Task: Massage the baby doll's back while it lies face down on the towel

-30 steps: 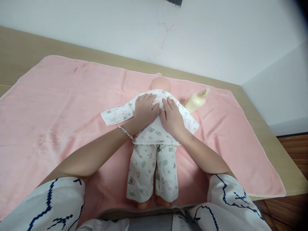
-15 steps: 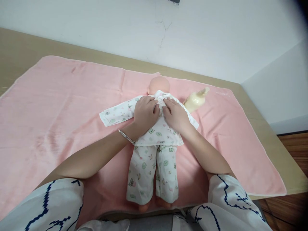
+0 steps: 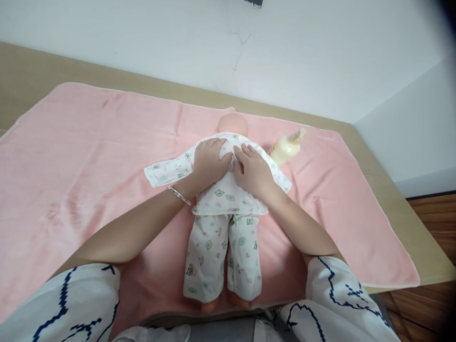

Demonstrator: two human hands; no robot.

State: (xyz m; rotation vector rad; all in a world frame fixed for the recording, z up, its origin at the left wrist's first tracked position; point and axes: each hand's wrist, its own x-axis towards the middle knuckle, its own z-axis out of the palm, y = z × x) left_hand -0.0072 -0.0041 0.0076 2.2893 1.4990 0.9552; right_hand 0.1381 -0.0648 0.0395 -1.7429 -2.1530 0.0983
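Observation:
A baby doll [image 3: 232,124] lies on its back on a pink blanket [image 3: 89,156], head away from me. It wears a white printed shirt [image 3: 224,197] and matching trousers [image 3: 221,251]. My left hand [image 3: 208,162], a bangle on its wrist, rests on the doll's chest with its fingers curled into the shirt front near the collar. Beside it, my right hand [image 3: 253,172] pinches the shirt's other front edge. The fingertips of the two hands nearly meet. The empty left sleeve [image 3: 166,172] lies flat on the blanket.
A cream baby bottle [image 3: 286,147] lies on the blanket right of the doll's shoulder. The blanket covers a wooden table [image 3: 402,209] set against a white wall. Wooden floor shows at the right edge.
Both hands slid from lying flat on the doll's chest up toward the collar, and their fingers have curled into the shirt fabric. The view has shifted slightly.

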